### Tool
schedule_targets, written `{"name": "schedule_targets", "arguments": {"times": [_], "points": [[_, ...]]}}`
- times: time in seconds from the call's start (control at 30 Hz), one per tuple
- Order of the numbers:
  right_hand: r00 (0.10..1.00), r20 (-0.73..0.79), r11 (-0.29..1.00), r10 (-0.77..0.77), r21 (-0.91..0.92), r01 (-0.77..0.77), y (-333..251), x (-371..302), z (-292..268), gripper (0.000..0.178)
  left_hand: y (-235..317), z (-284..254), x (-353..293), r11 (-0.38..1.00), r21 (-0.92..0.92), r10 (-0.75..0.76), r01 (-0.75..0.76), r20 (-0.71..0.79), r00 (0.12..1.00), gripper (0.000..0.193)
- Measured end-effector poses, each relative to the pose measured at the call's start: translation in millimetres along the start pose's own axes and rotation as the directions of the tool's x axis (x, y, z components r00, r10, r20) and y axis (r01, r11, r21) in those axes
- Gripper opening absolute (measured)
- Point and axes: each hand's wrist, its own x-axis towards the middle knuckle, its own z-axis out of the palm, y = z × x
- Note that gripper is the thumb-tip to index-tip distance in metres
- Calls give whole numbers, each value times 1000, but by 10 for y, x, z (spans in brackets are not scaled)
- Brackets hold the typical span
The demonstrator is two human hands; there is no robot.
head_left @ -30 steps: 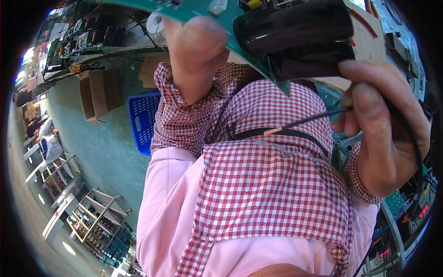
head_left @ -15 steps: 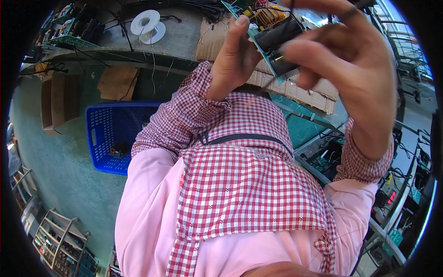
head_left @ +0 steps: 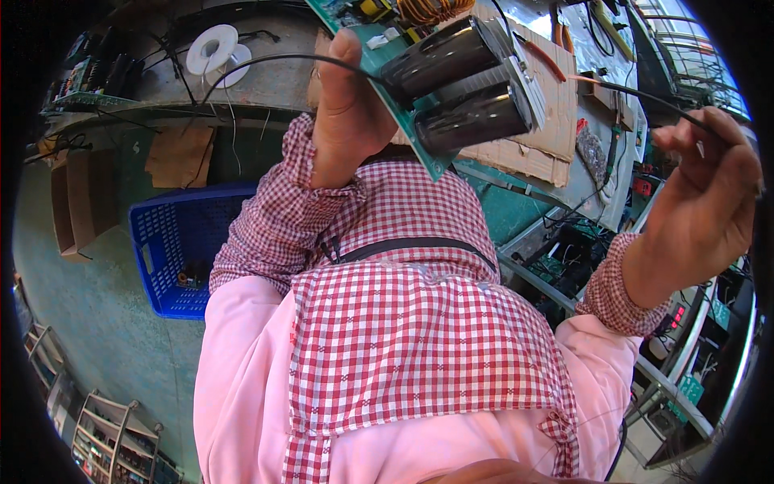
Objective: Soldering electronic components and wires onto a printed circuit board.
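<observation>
**Board held aloft, black lead drawn out to the right**

While the checked and pink sleeves fill the lower field, both hands work raised in front of the head. The left hand has its fingers clamped on the edge of a green circuit board, thumb along the near face, holding it tilted with the component side turned right. Two large black cylindrical capacitors project from that face, one just above the other, and a copper-wound coil sits at the board's upper end. The right hand, well apart from the board, has its fingers pinched on a thin black wire; a black lead of the same kind arcs over the left hand, though whether it is one continuous run cannot be told.

Judgement: the step in hand appears to be managing this lead clear of the board. To do it well, the left grip should stay on the bare edge, off the solder side, and the right hand should draw evenly without snagging the capacitors.

Beyond, a blue plastic crate stands on the floor to the left. Farther off, the bench carries a white wire spool and a sheet of brown cardboard.
</observation>
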Motion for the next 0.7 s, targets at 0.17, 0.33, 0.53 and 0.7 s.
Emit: {"name": "schedule_targets", "arguments": {"times": [0.17,0.33,0.53,0.7], "points": [[998,-34,994,-51,-102,47,11,-114,237,35,55,41,-34,998,-63,10,-4,103,995,70],[977,85,961,-196,-183,209,-42,-119,438,37,42,134,-25,999,-44,11,-9,37,999,71],[946,196,927,-258,-224,300,-74,-123,539,42,44,212,-95,997,71,29,-20,-129,991,71],[934,241,922,-265,-222,319,-94,-135,534,40,7,271,-94,991,135,21,6,-202,979,70]]}}
